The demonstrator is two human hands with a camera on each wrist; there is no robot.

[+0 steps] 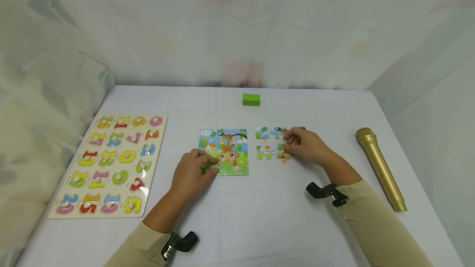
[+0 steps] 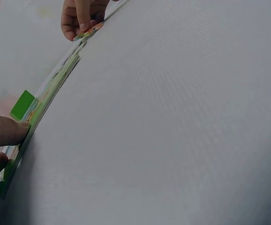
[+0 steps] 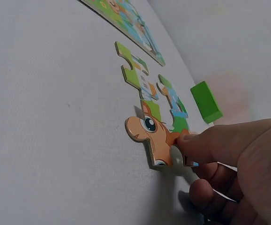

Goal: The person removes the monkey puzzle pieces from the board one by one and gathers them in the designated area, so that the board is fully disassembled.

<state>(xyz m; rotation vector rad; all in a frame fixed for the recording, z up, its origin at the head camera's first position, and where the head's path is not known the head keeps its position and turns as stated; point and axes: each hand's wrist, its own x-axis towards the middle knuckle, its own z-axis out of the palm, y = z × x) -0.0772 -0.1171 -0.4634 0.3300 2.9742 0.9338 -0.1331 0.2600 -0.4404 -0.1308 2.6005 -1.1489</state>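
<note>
A square jigsaw board (image 1: 231,165) with a picture of a hanging monkey lies mid-table. My left hand (image 1: 193,169) rests on its lower left corner, which it partly hides. In the left wrist view the thumb (image 2: 11,132) presses at the board's near edge. To the right, my right hand (image 1: 306,145) pinches a puzzle piece (image 3: 156,136) showing part of the monkey's face, between thumb and fingers. Beside it lie loose puzzle pieces, one with a house (image 1: 264,152) and one with trees (image 1: 261,132). Another at the back is partly hidden by the right hand.
A number peg board (image 1: 111,167) with colourful numerals lies at the left. At the far edge stands a green block (image 1: 251,99). A gold microphone-shaped object (image 1: 382,170) lies on the right, beside the right forearm. Floral cloth hangs behind the white table.
</note>
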